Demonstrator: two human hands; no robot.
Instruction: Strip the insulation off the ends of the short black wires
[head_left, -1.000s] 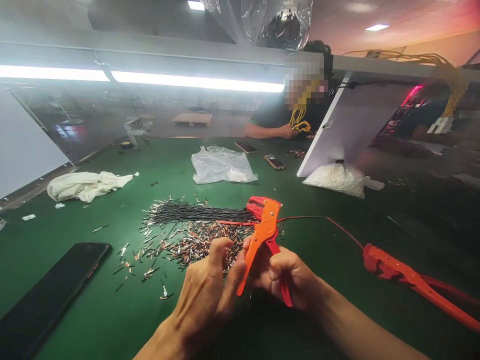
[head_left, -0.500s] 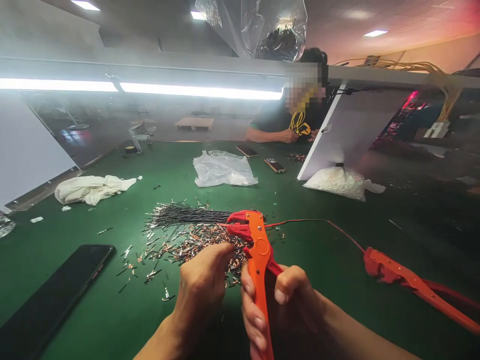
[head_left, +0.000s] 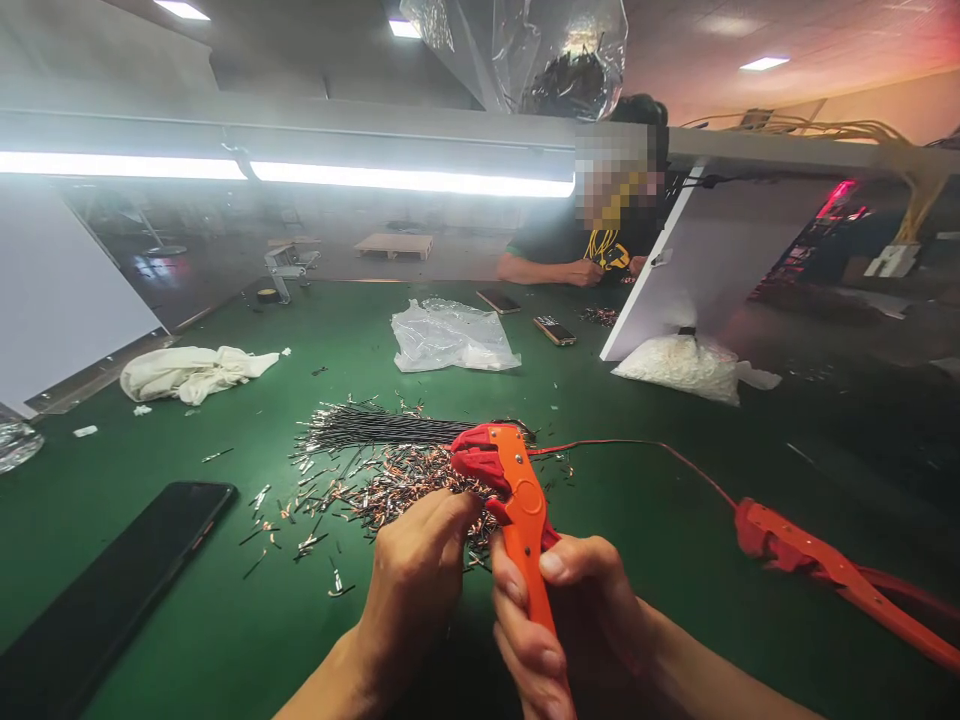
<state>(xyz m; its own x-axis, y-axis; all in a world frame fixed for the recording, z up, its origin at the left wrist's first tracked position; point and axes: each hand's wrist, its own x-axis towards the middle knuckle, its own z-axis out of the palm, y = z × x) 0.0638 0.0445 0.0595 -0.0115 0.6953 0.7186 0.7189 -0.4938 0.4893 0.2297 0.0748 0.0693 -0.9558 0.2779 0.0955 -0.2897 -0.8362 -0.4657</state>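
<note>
Right hand [head_left: 592, 570] grips orange wire stripper [head_left: 529, 500], fingers wrapped round the front handle, thumb pressing from the other side. Stripper stands upright, leaning slightly left, at the right end of the wire pile; its red jaws face left and look close together.

Left hand [head_left: 420, 560] is curled with the fingertips bunched just beside the stripper's head, in front of the scraps (whether it pinches anything, can't tell, tips hidden).

Black wires [head_left: 390, 428] lie in a bundle behind, ends fanned out left, right part behind the stripper. Wire scraps [head_left: 409, 480] heap in front of them, loose bits strewn leftward over green table [head_left: 637, 520]. Thin red wire [head_left: 622, 442] runs between the stripper in hand and second stripper [head_left: 832, 560], which lies at right.

Left side: dark phone [head_left: 127, 590], off-white cloth [head_left: 199, 375] further back. Mid-table: clear plastic bag [head_left: 454, 335]; tied bag [head_left: 679, 370] of white bits near the white panel [head_left: 720, 250]. Across the table, co-worker [head_left: 540, 235] holds yellow wires [head_left: 600, 245]. Tube light [head_left: 412, 180] overhead.
</note>
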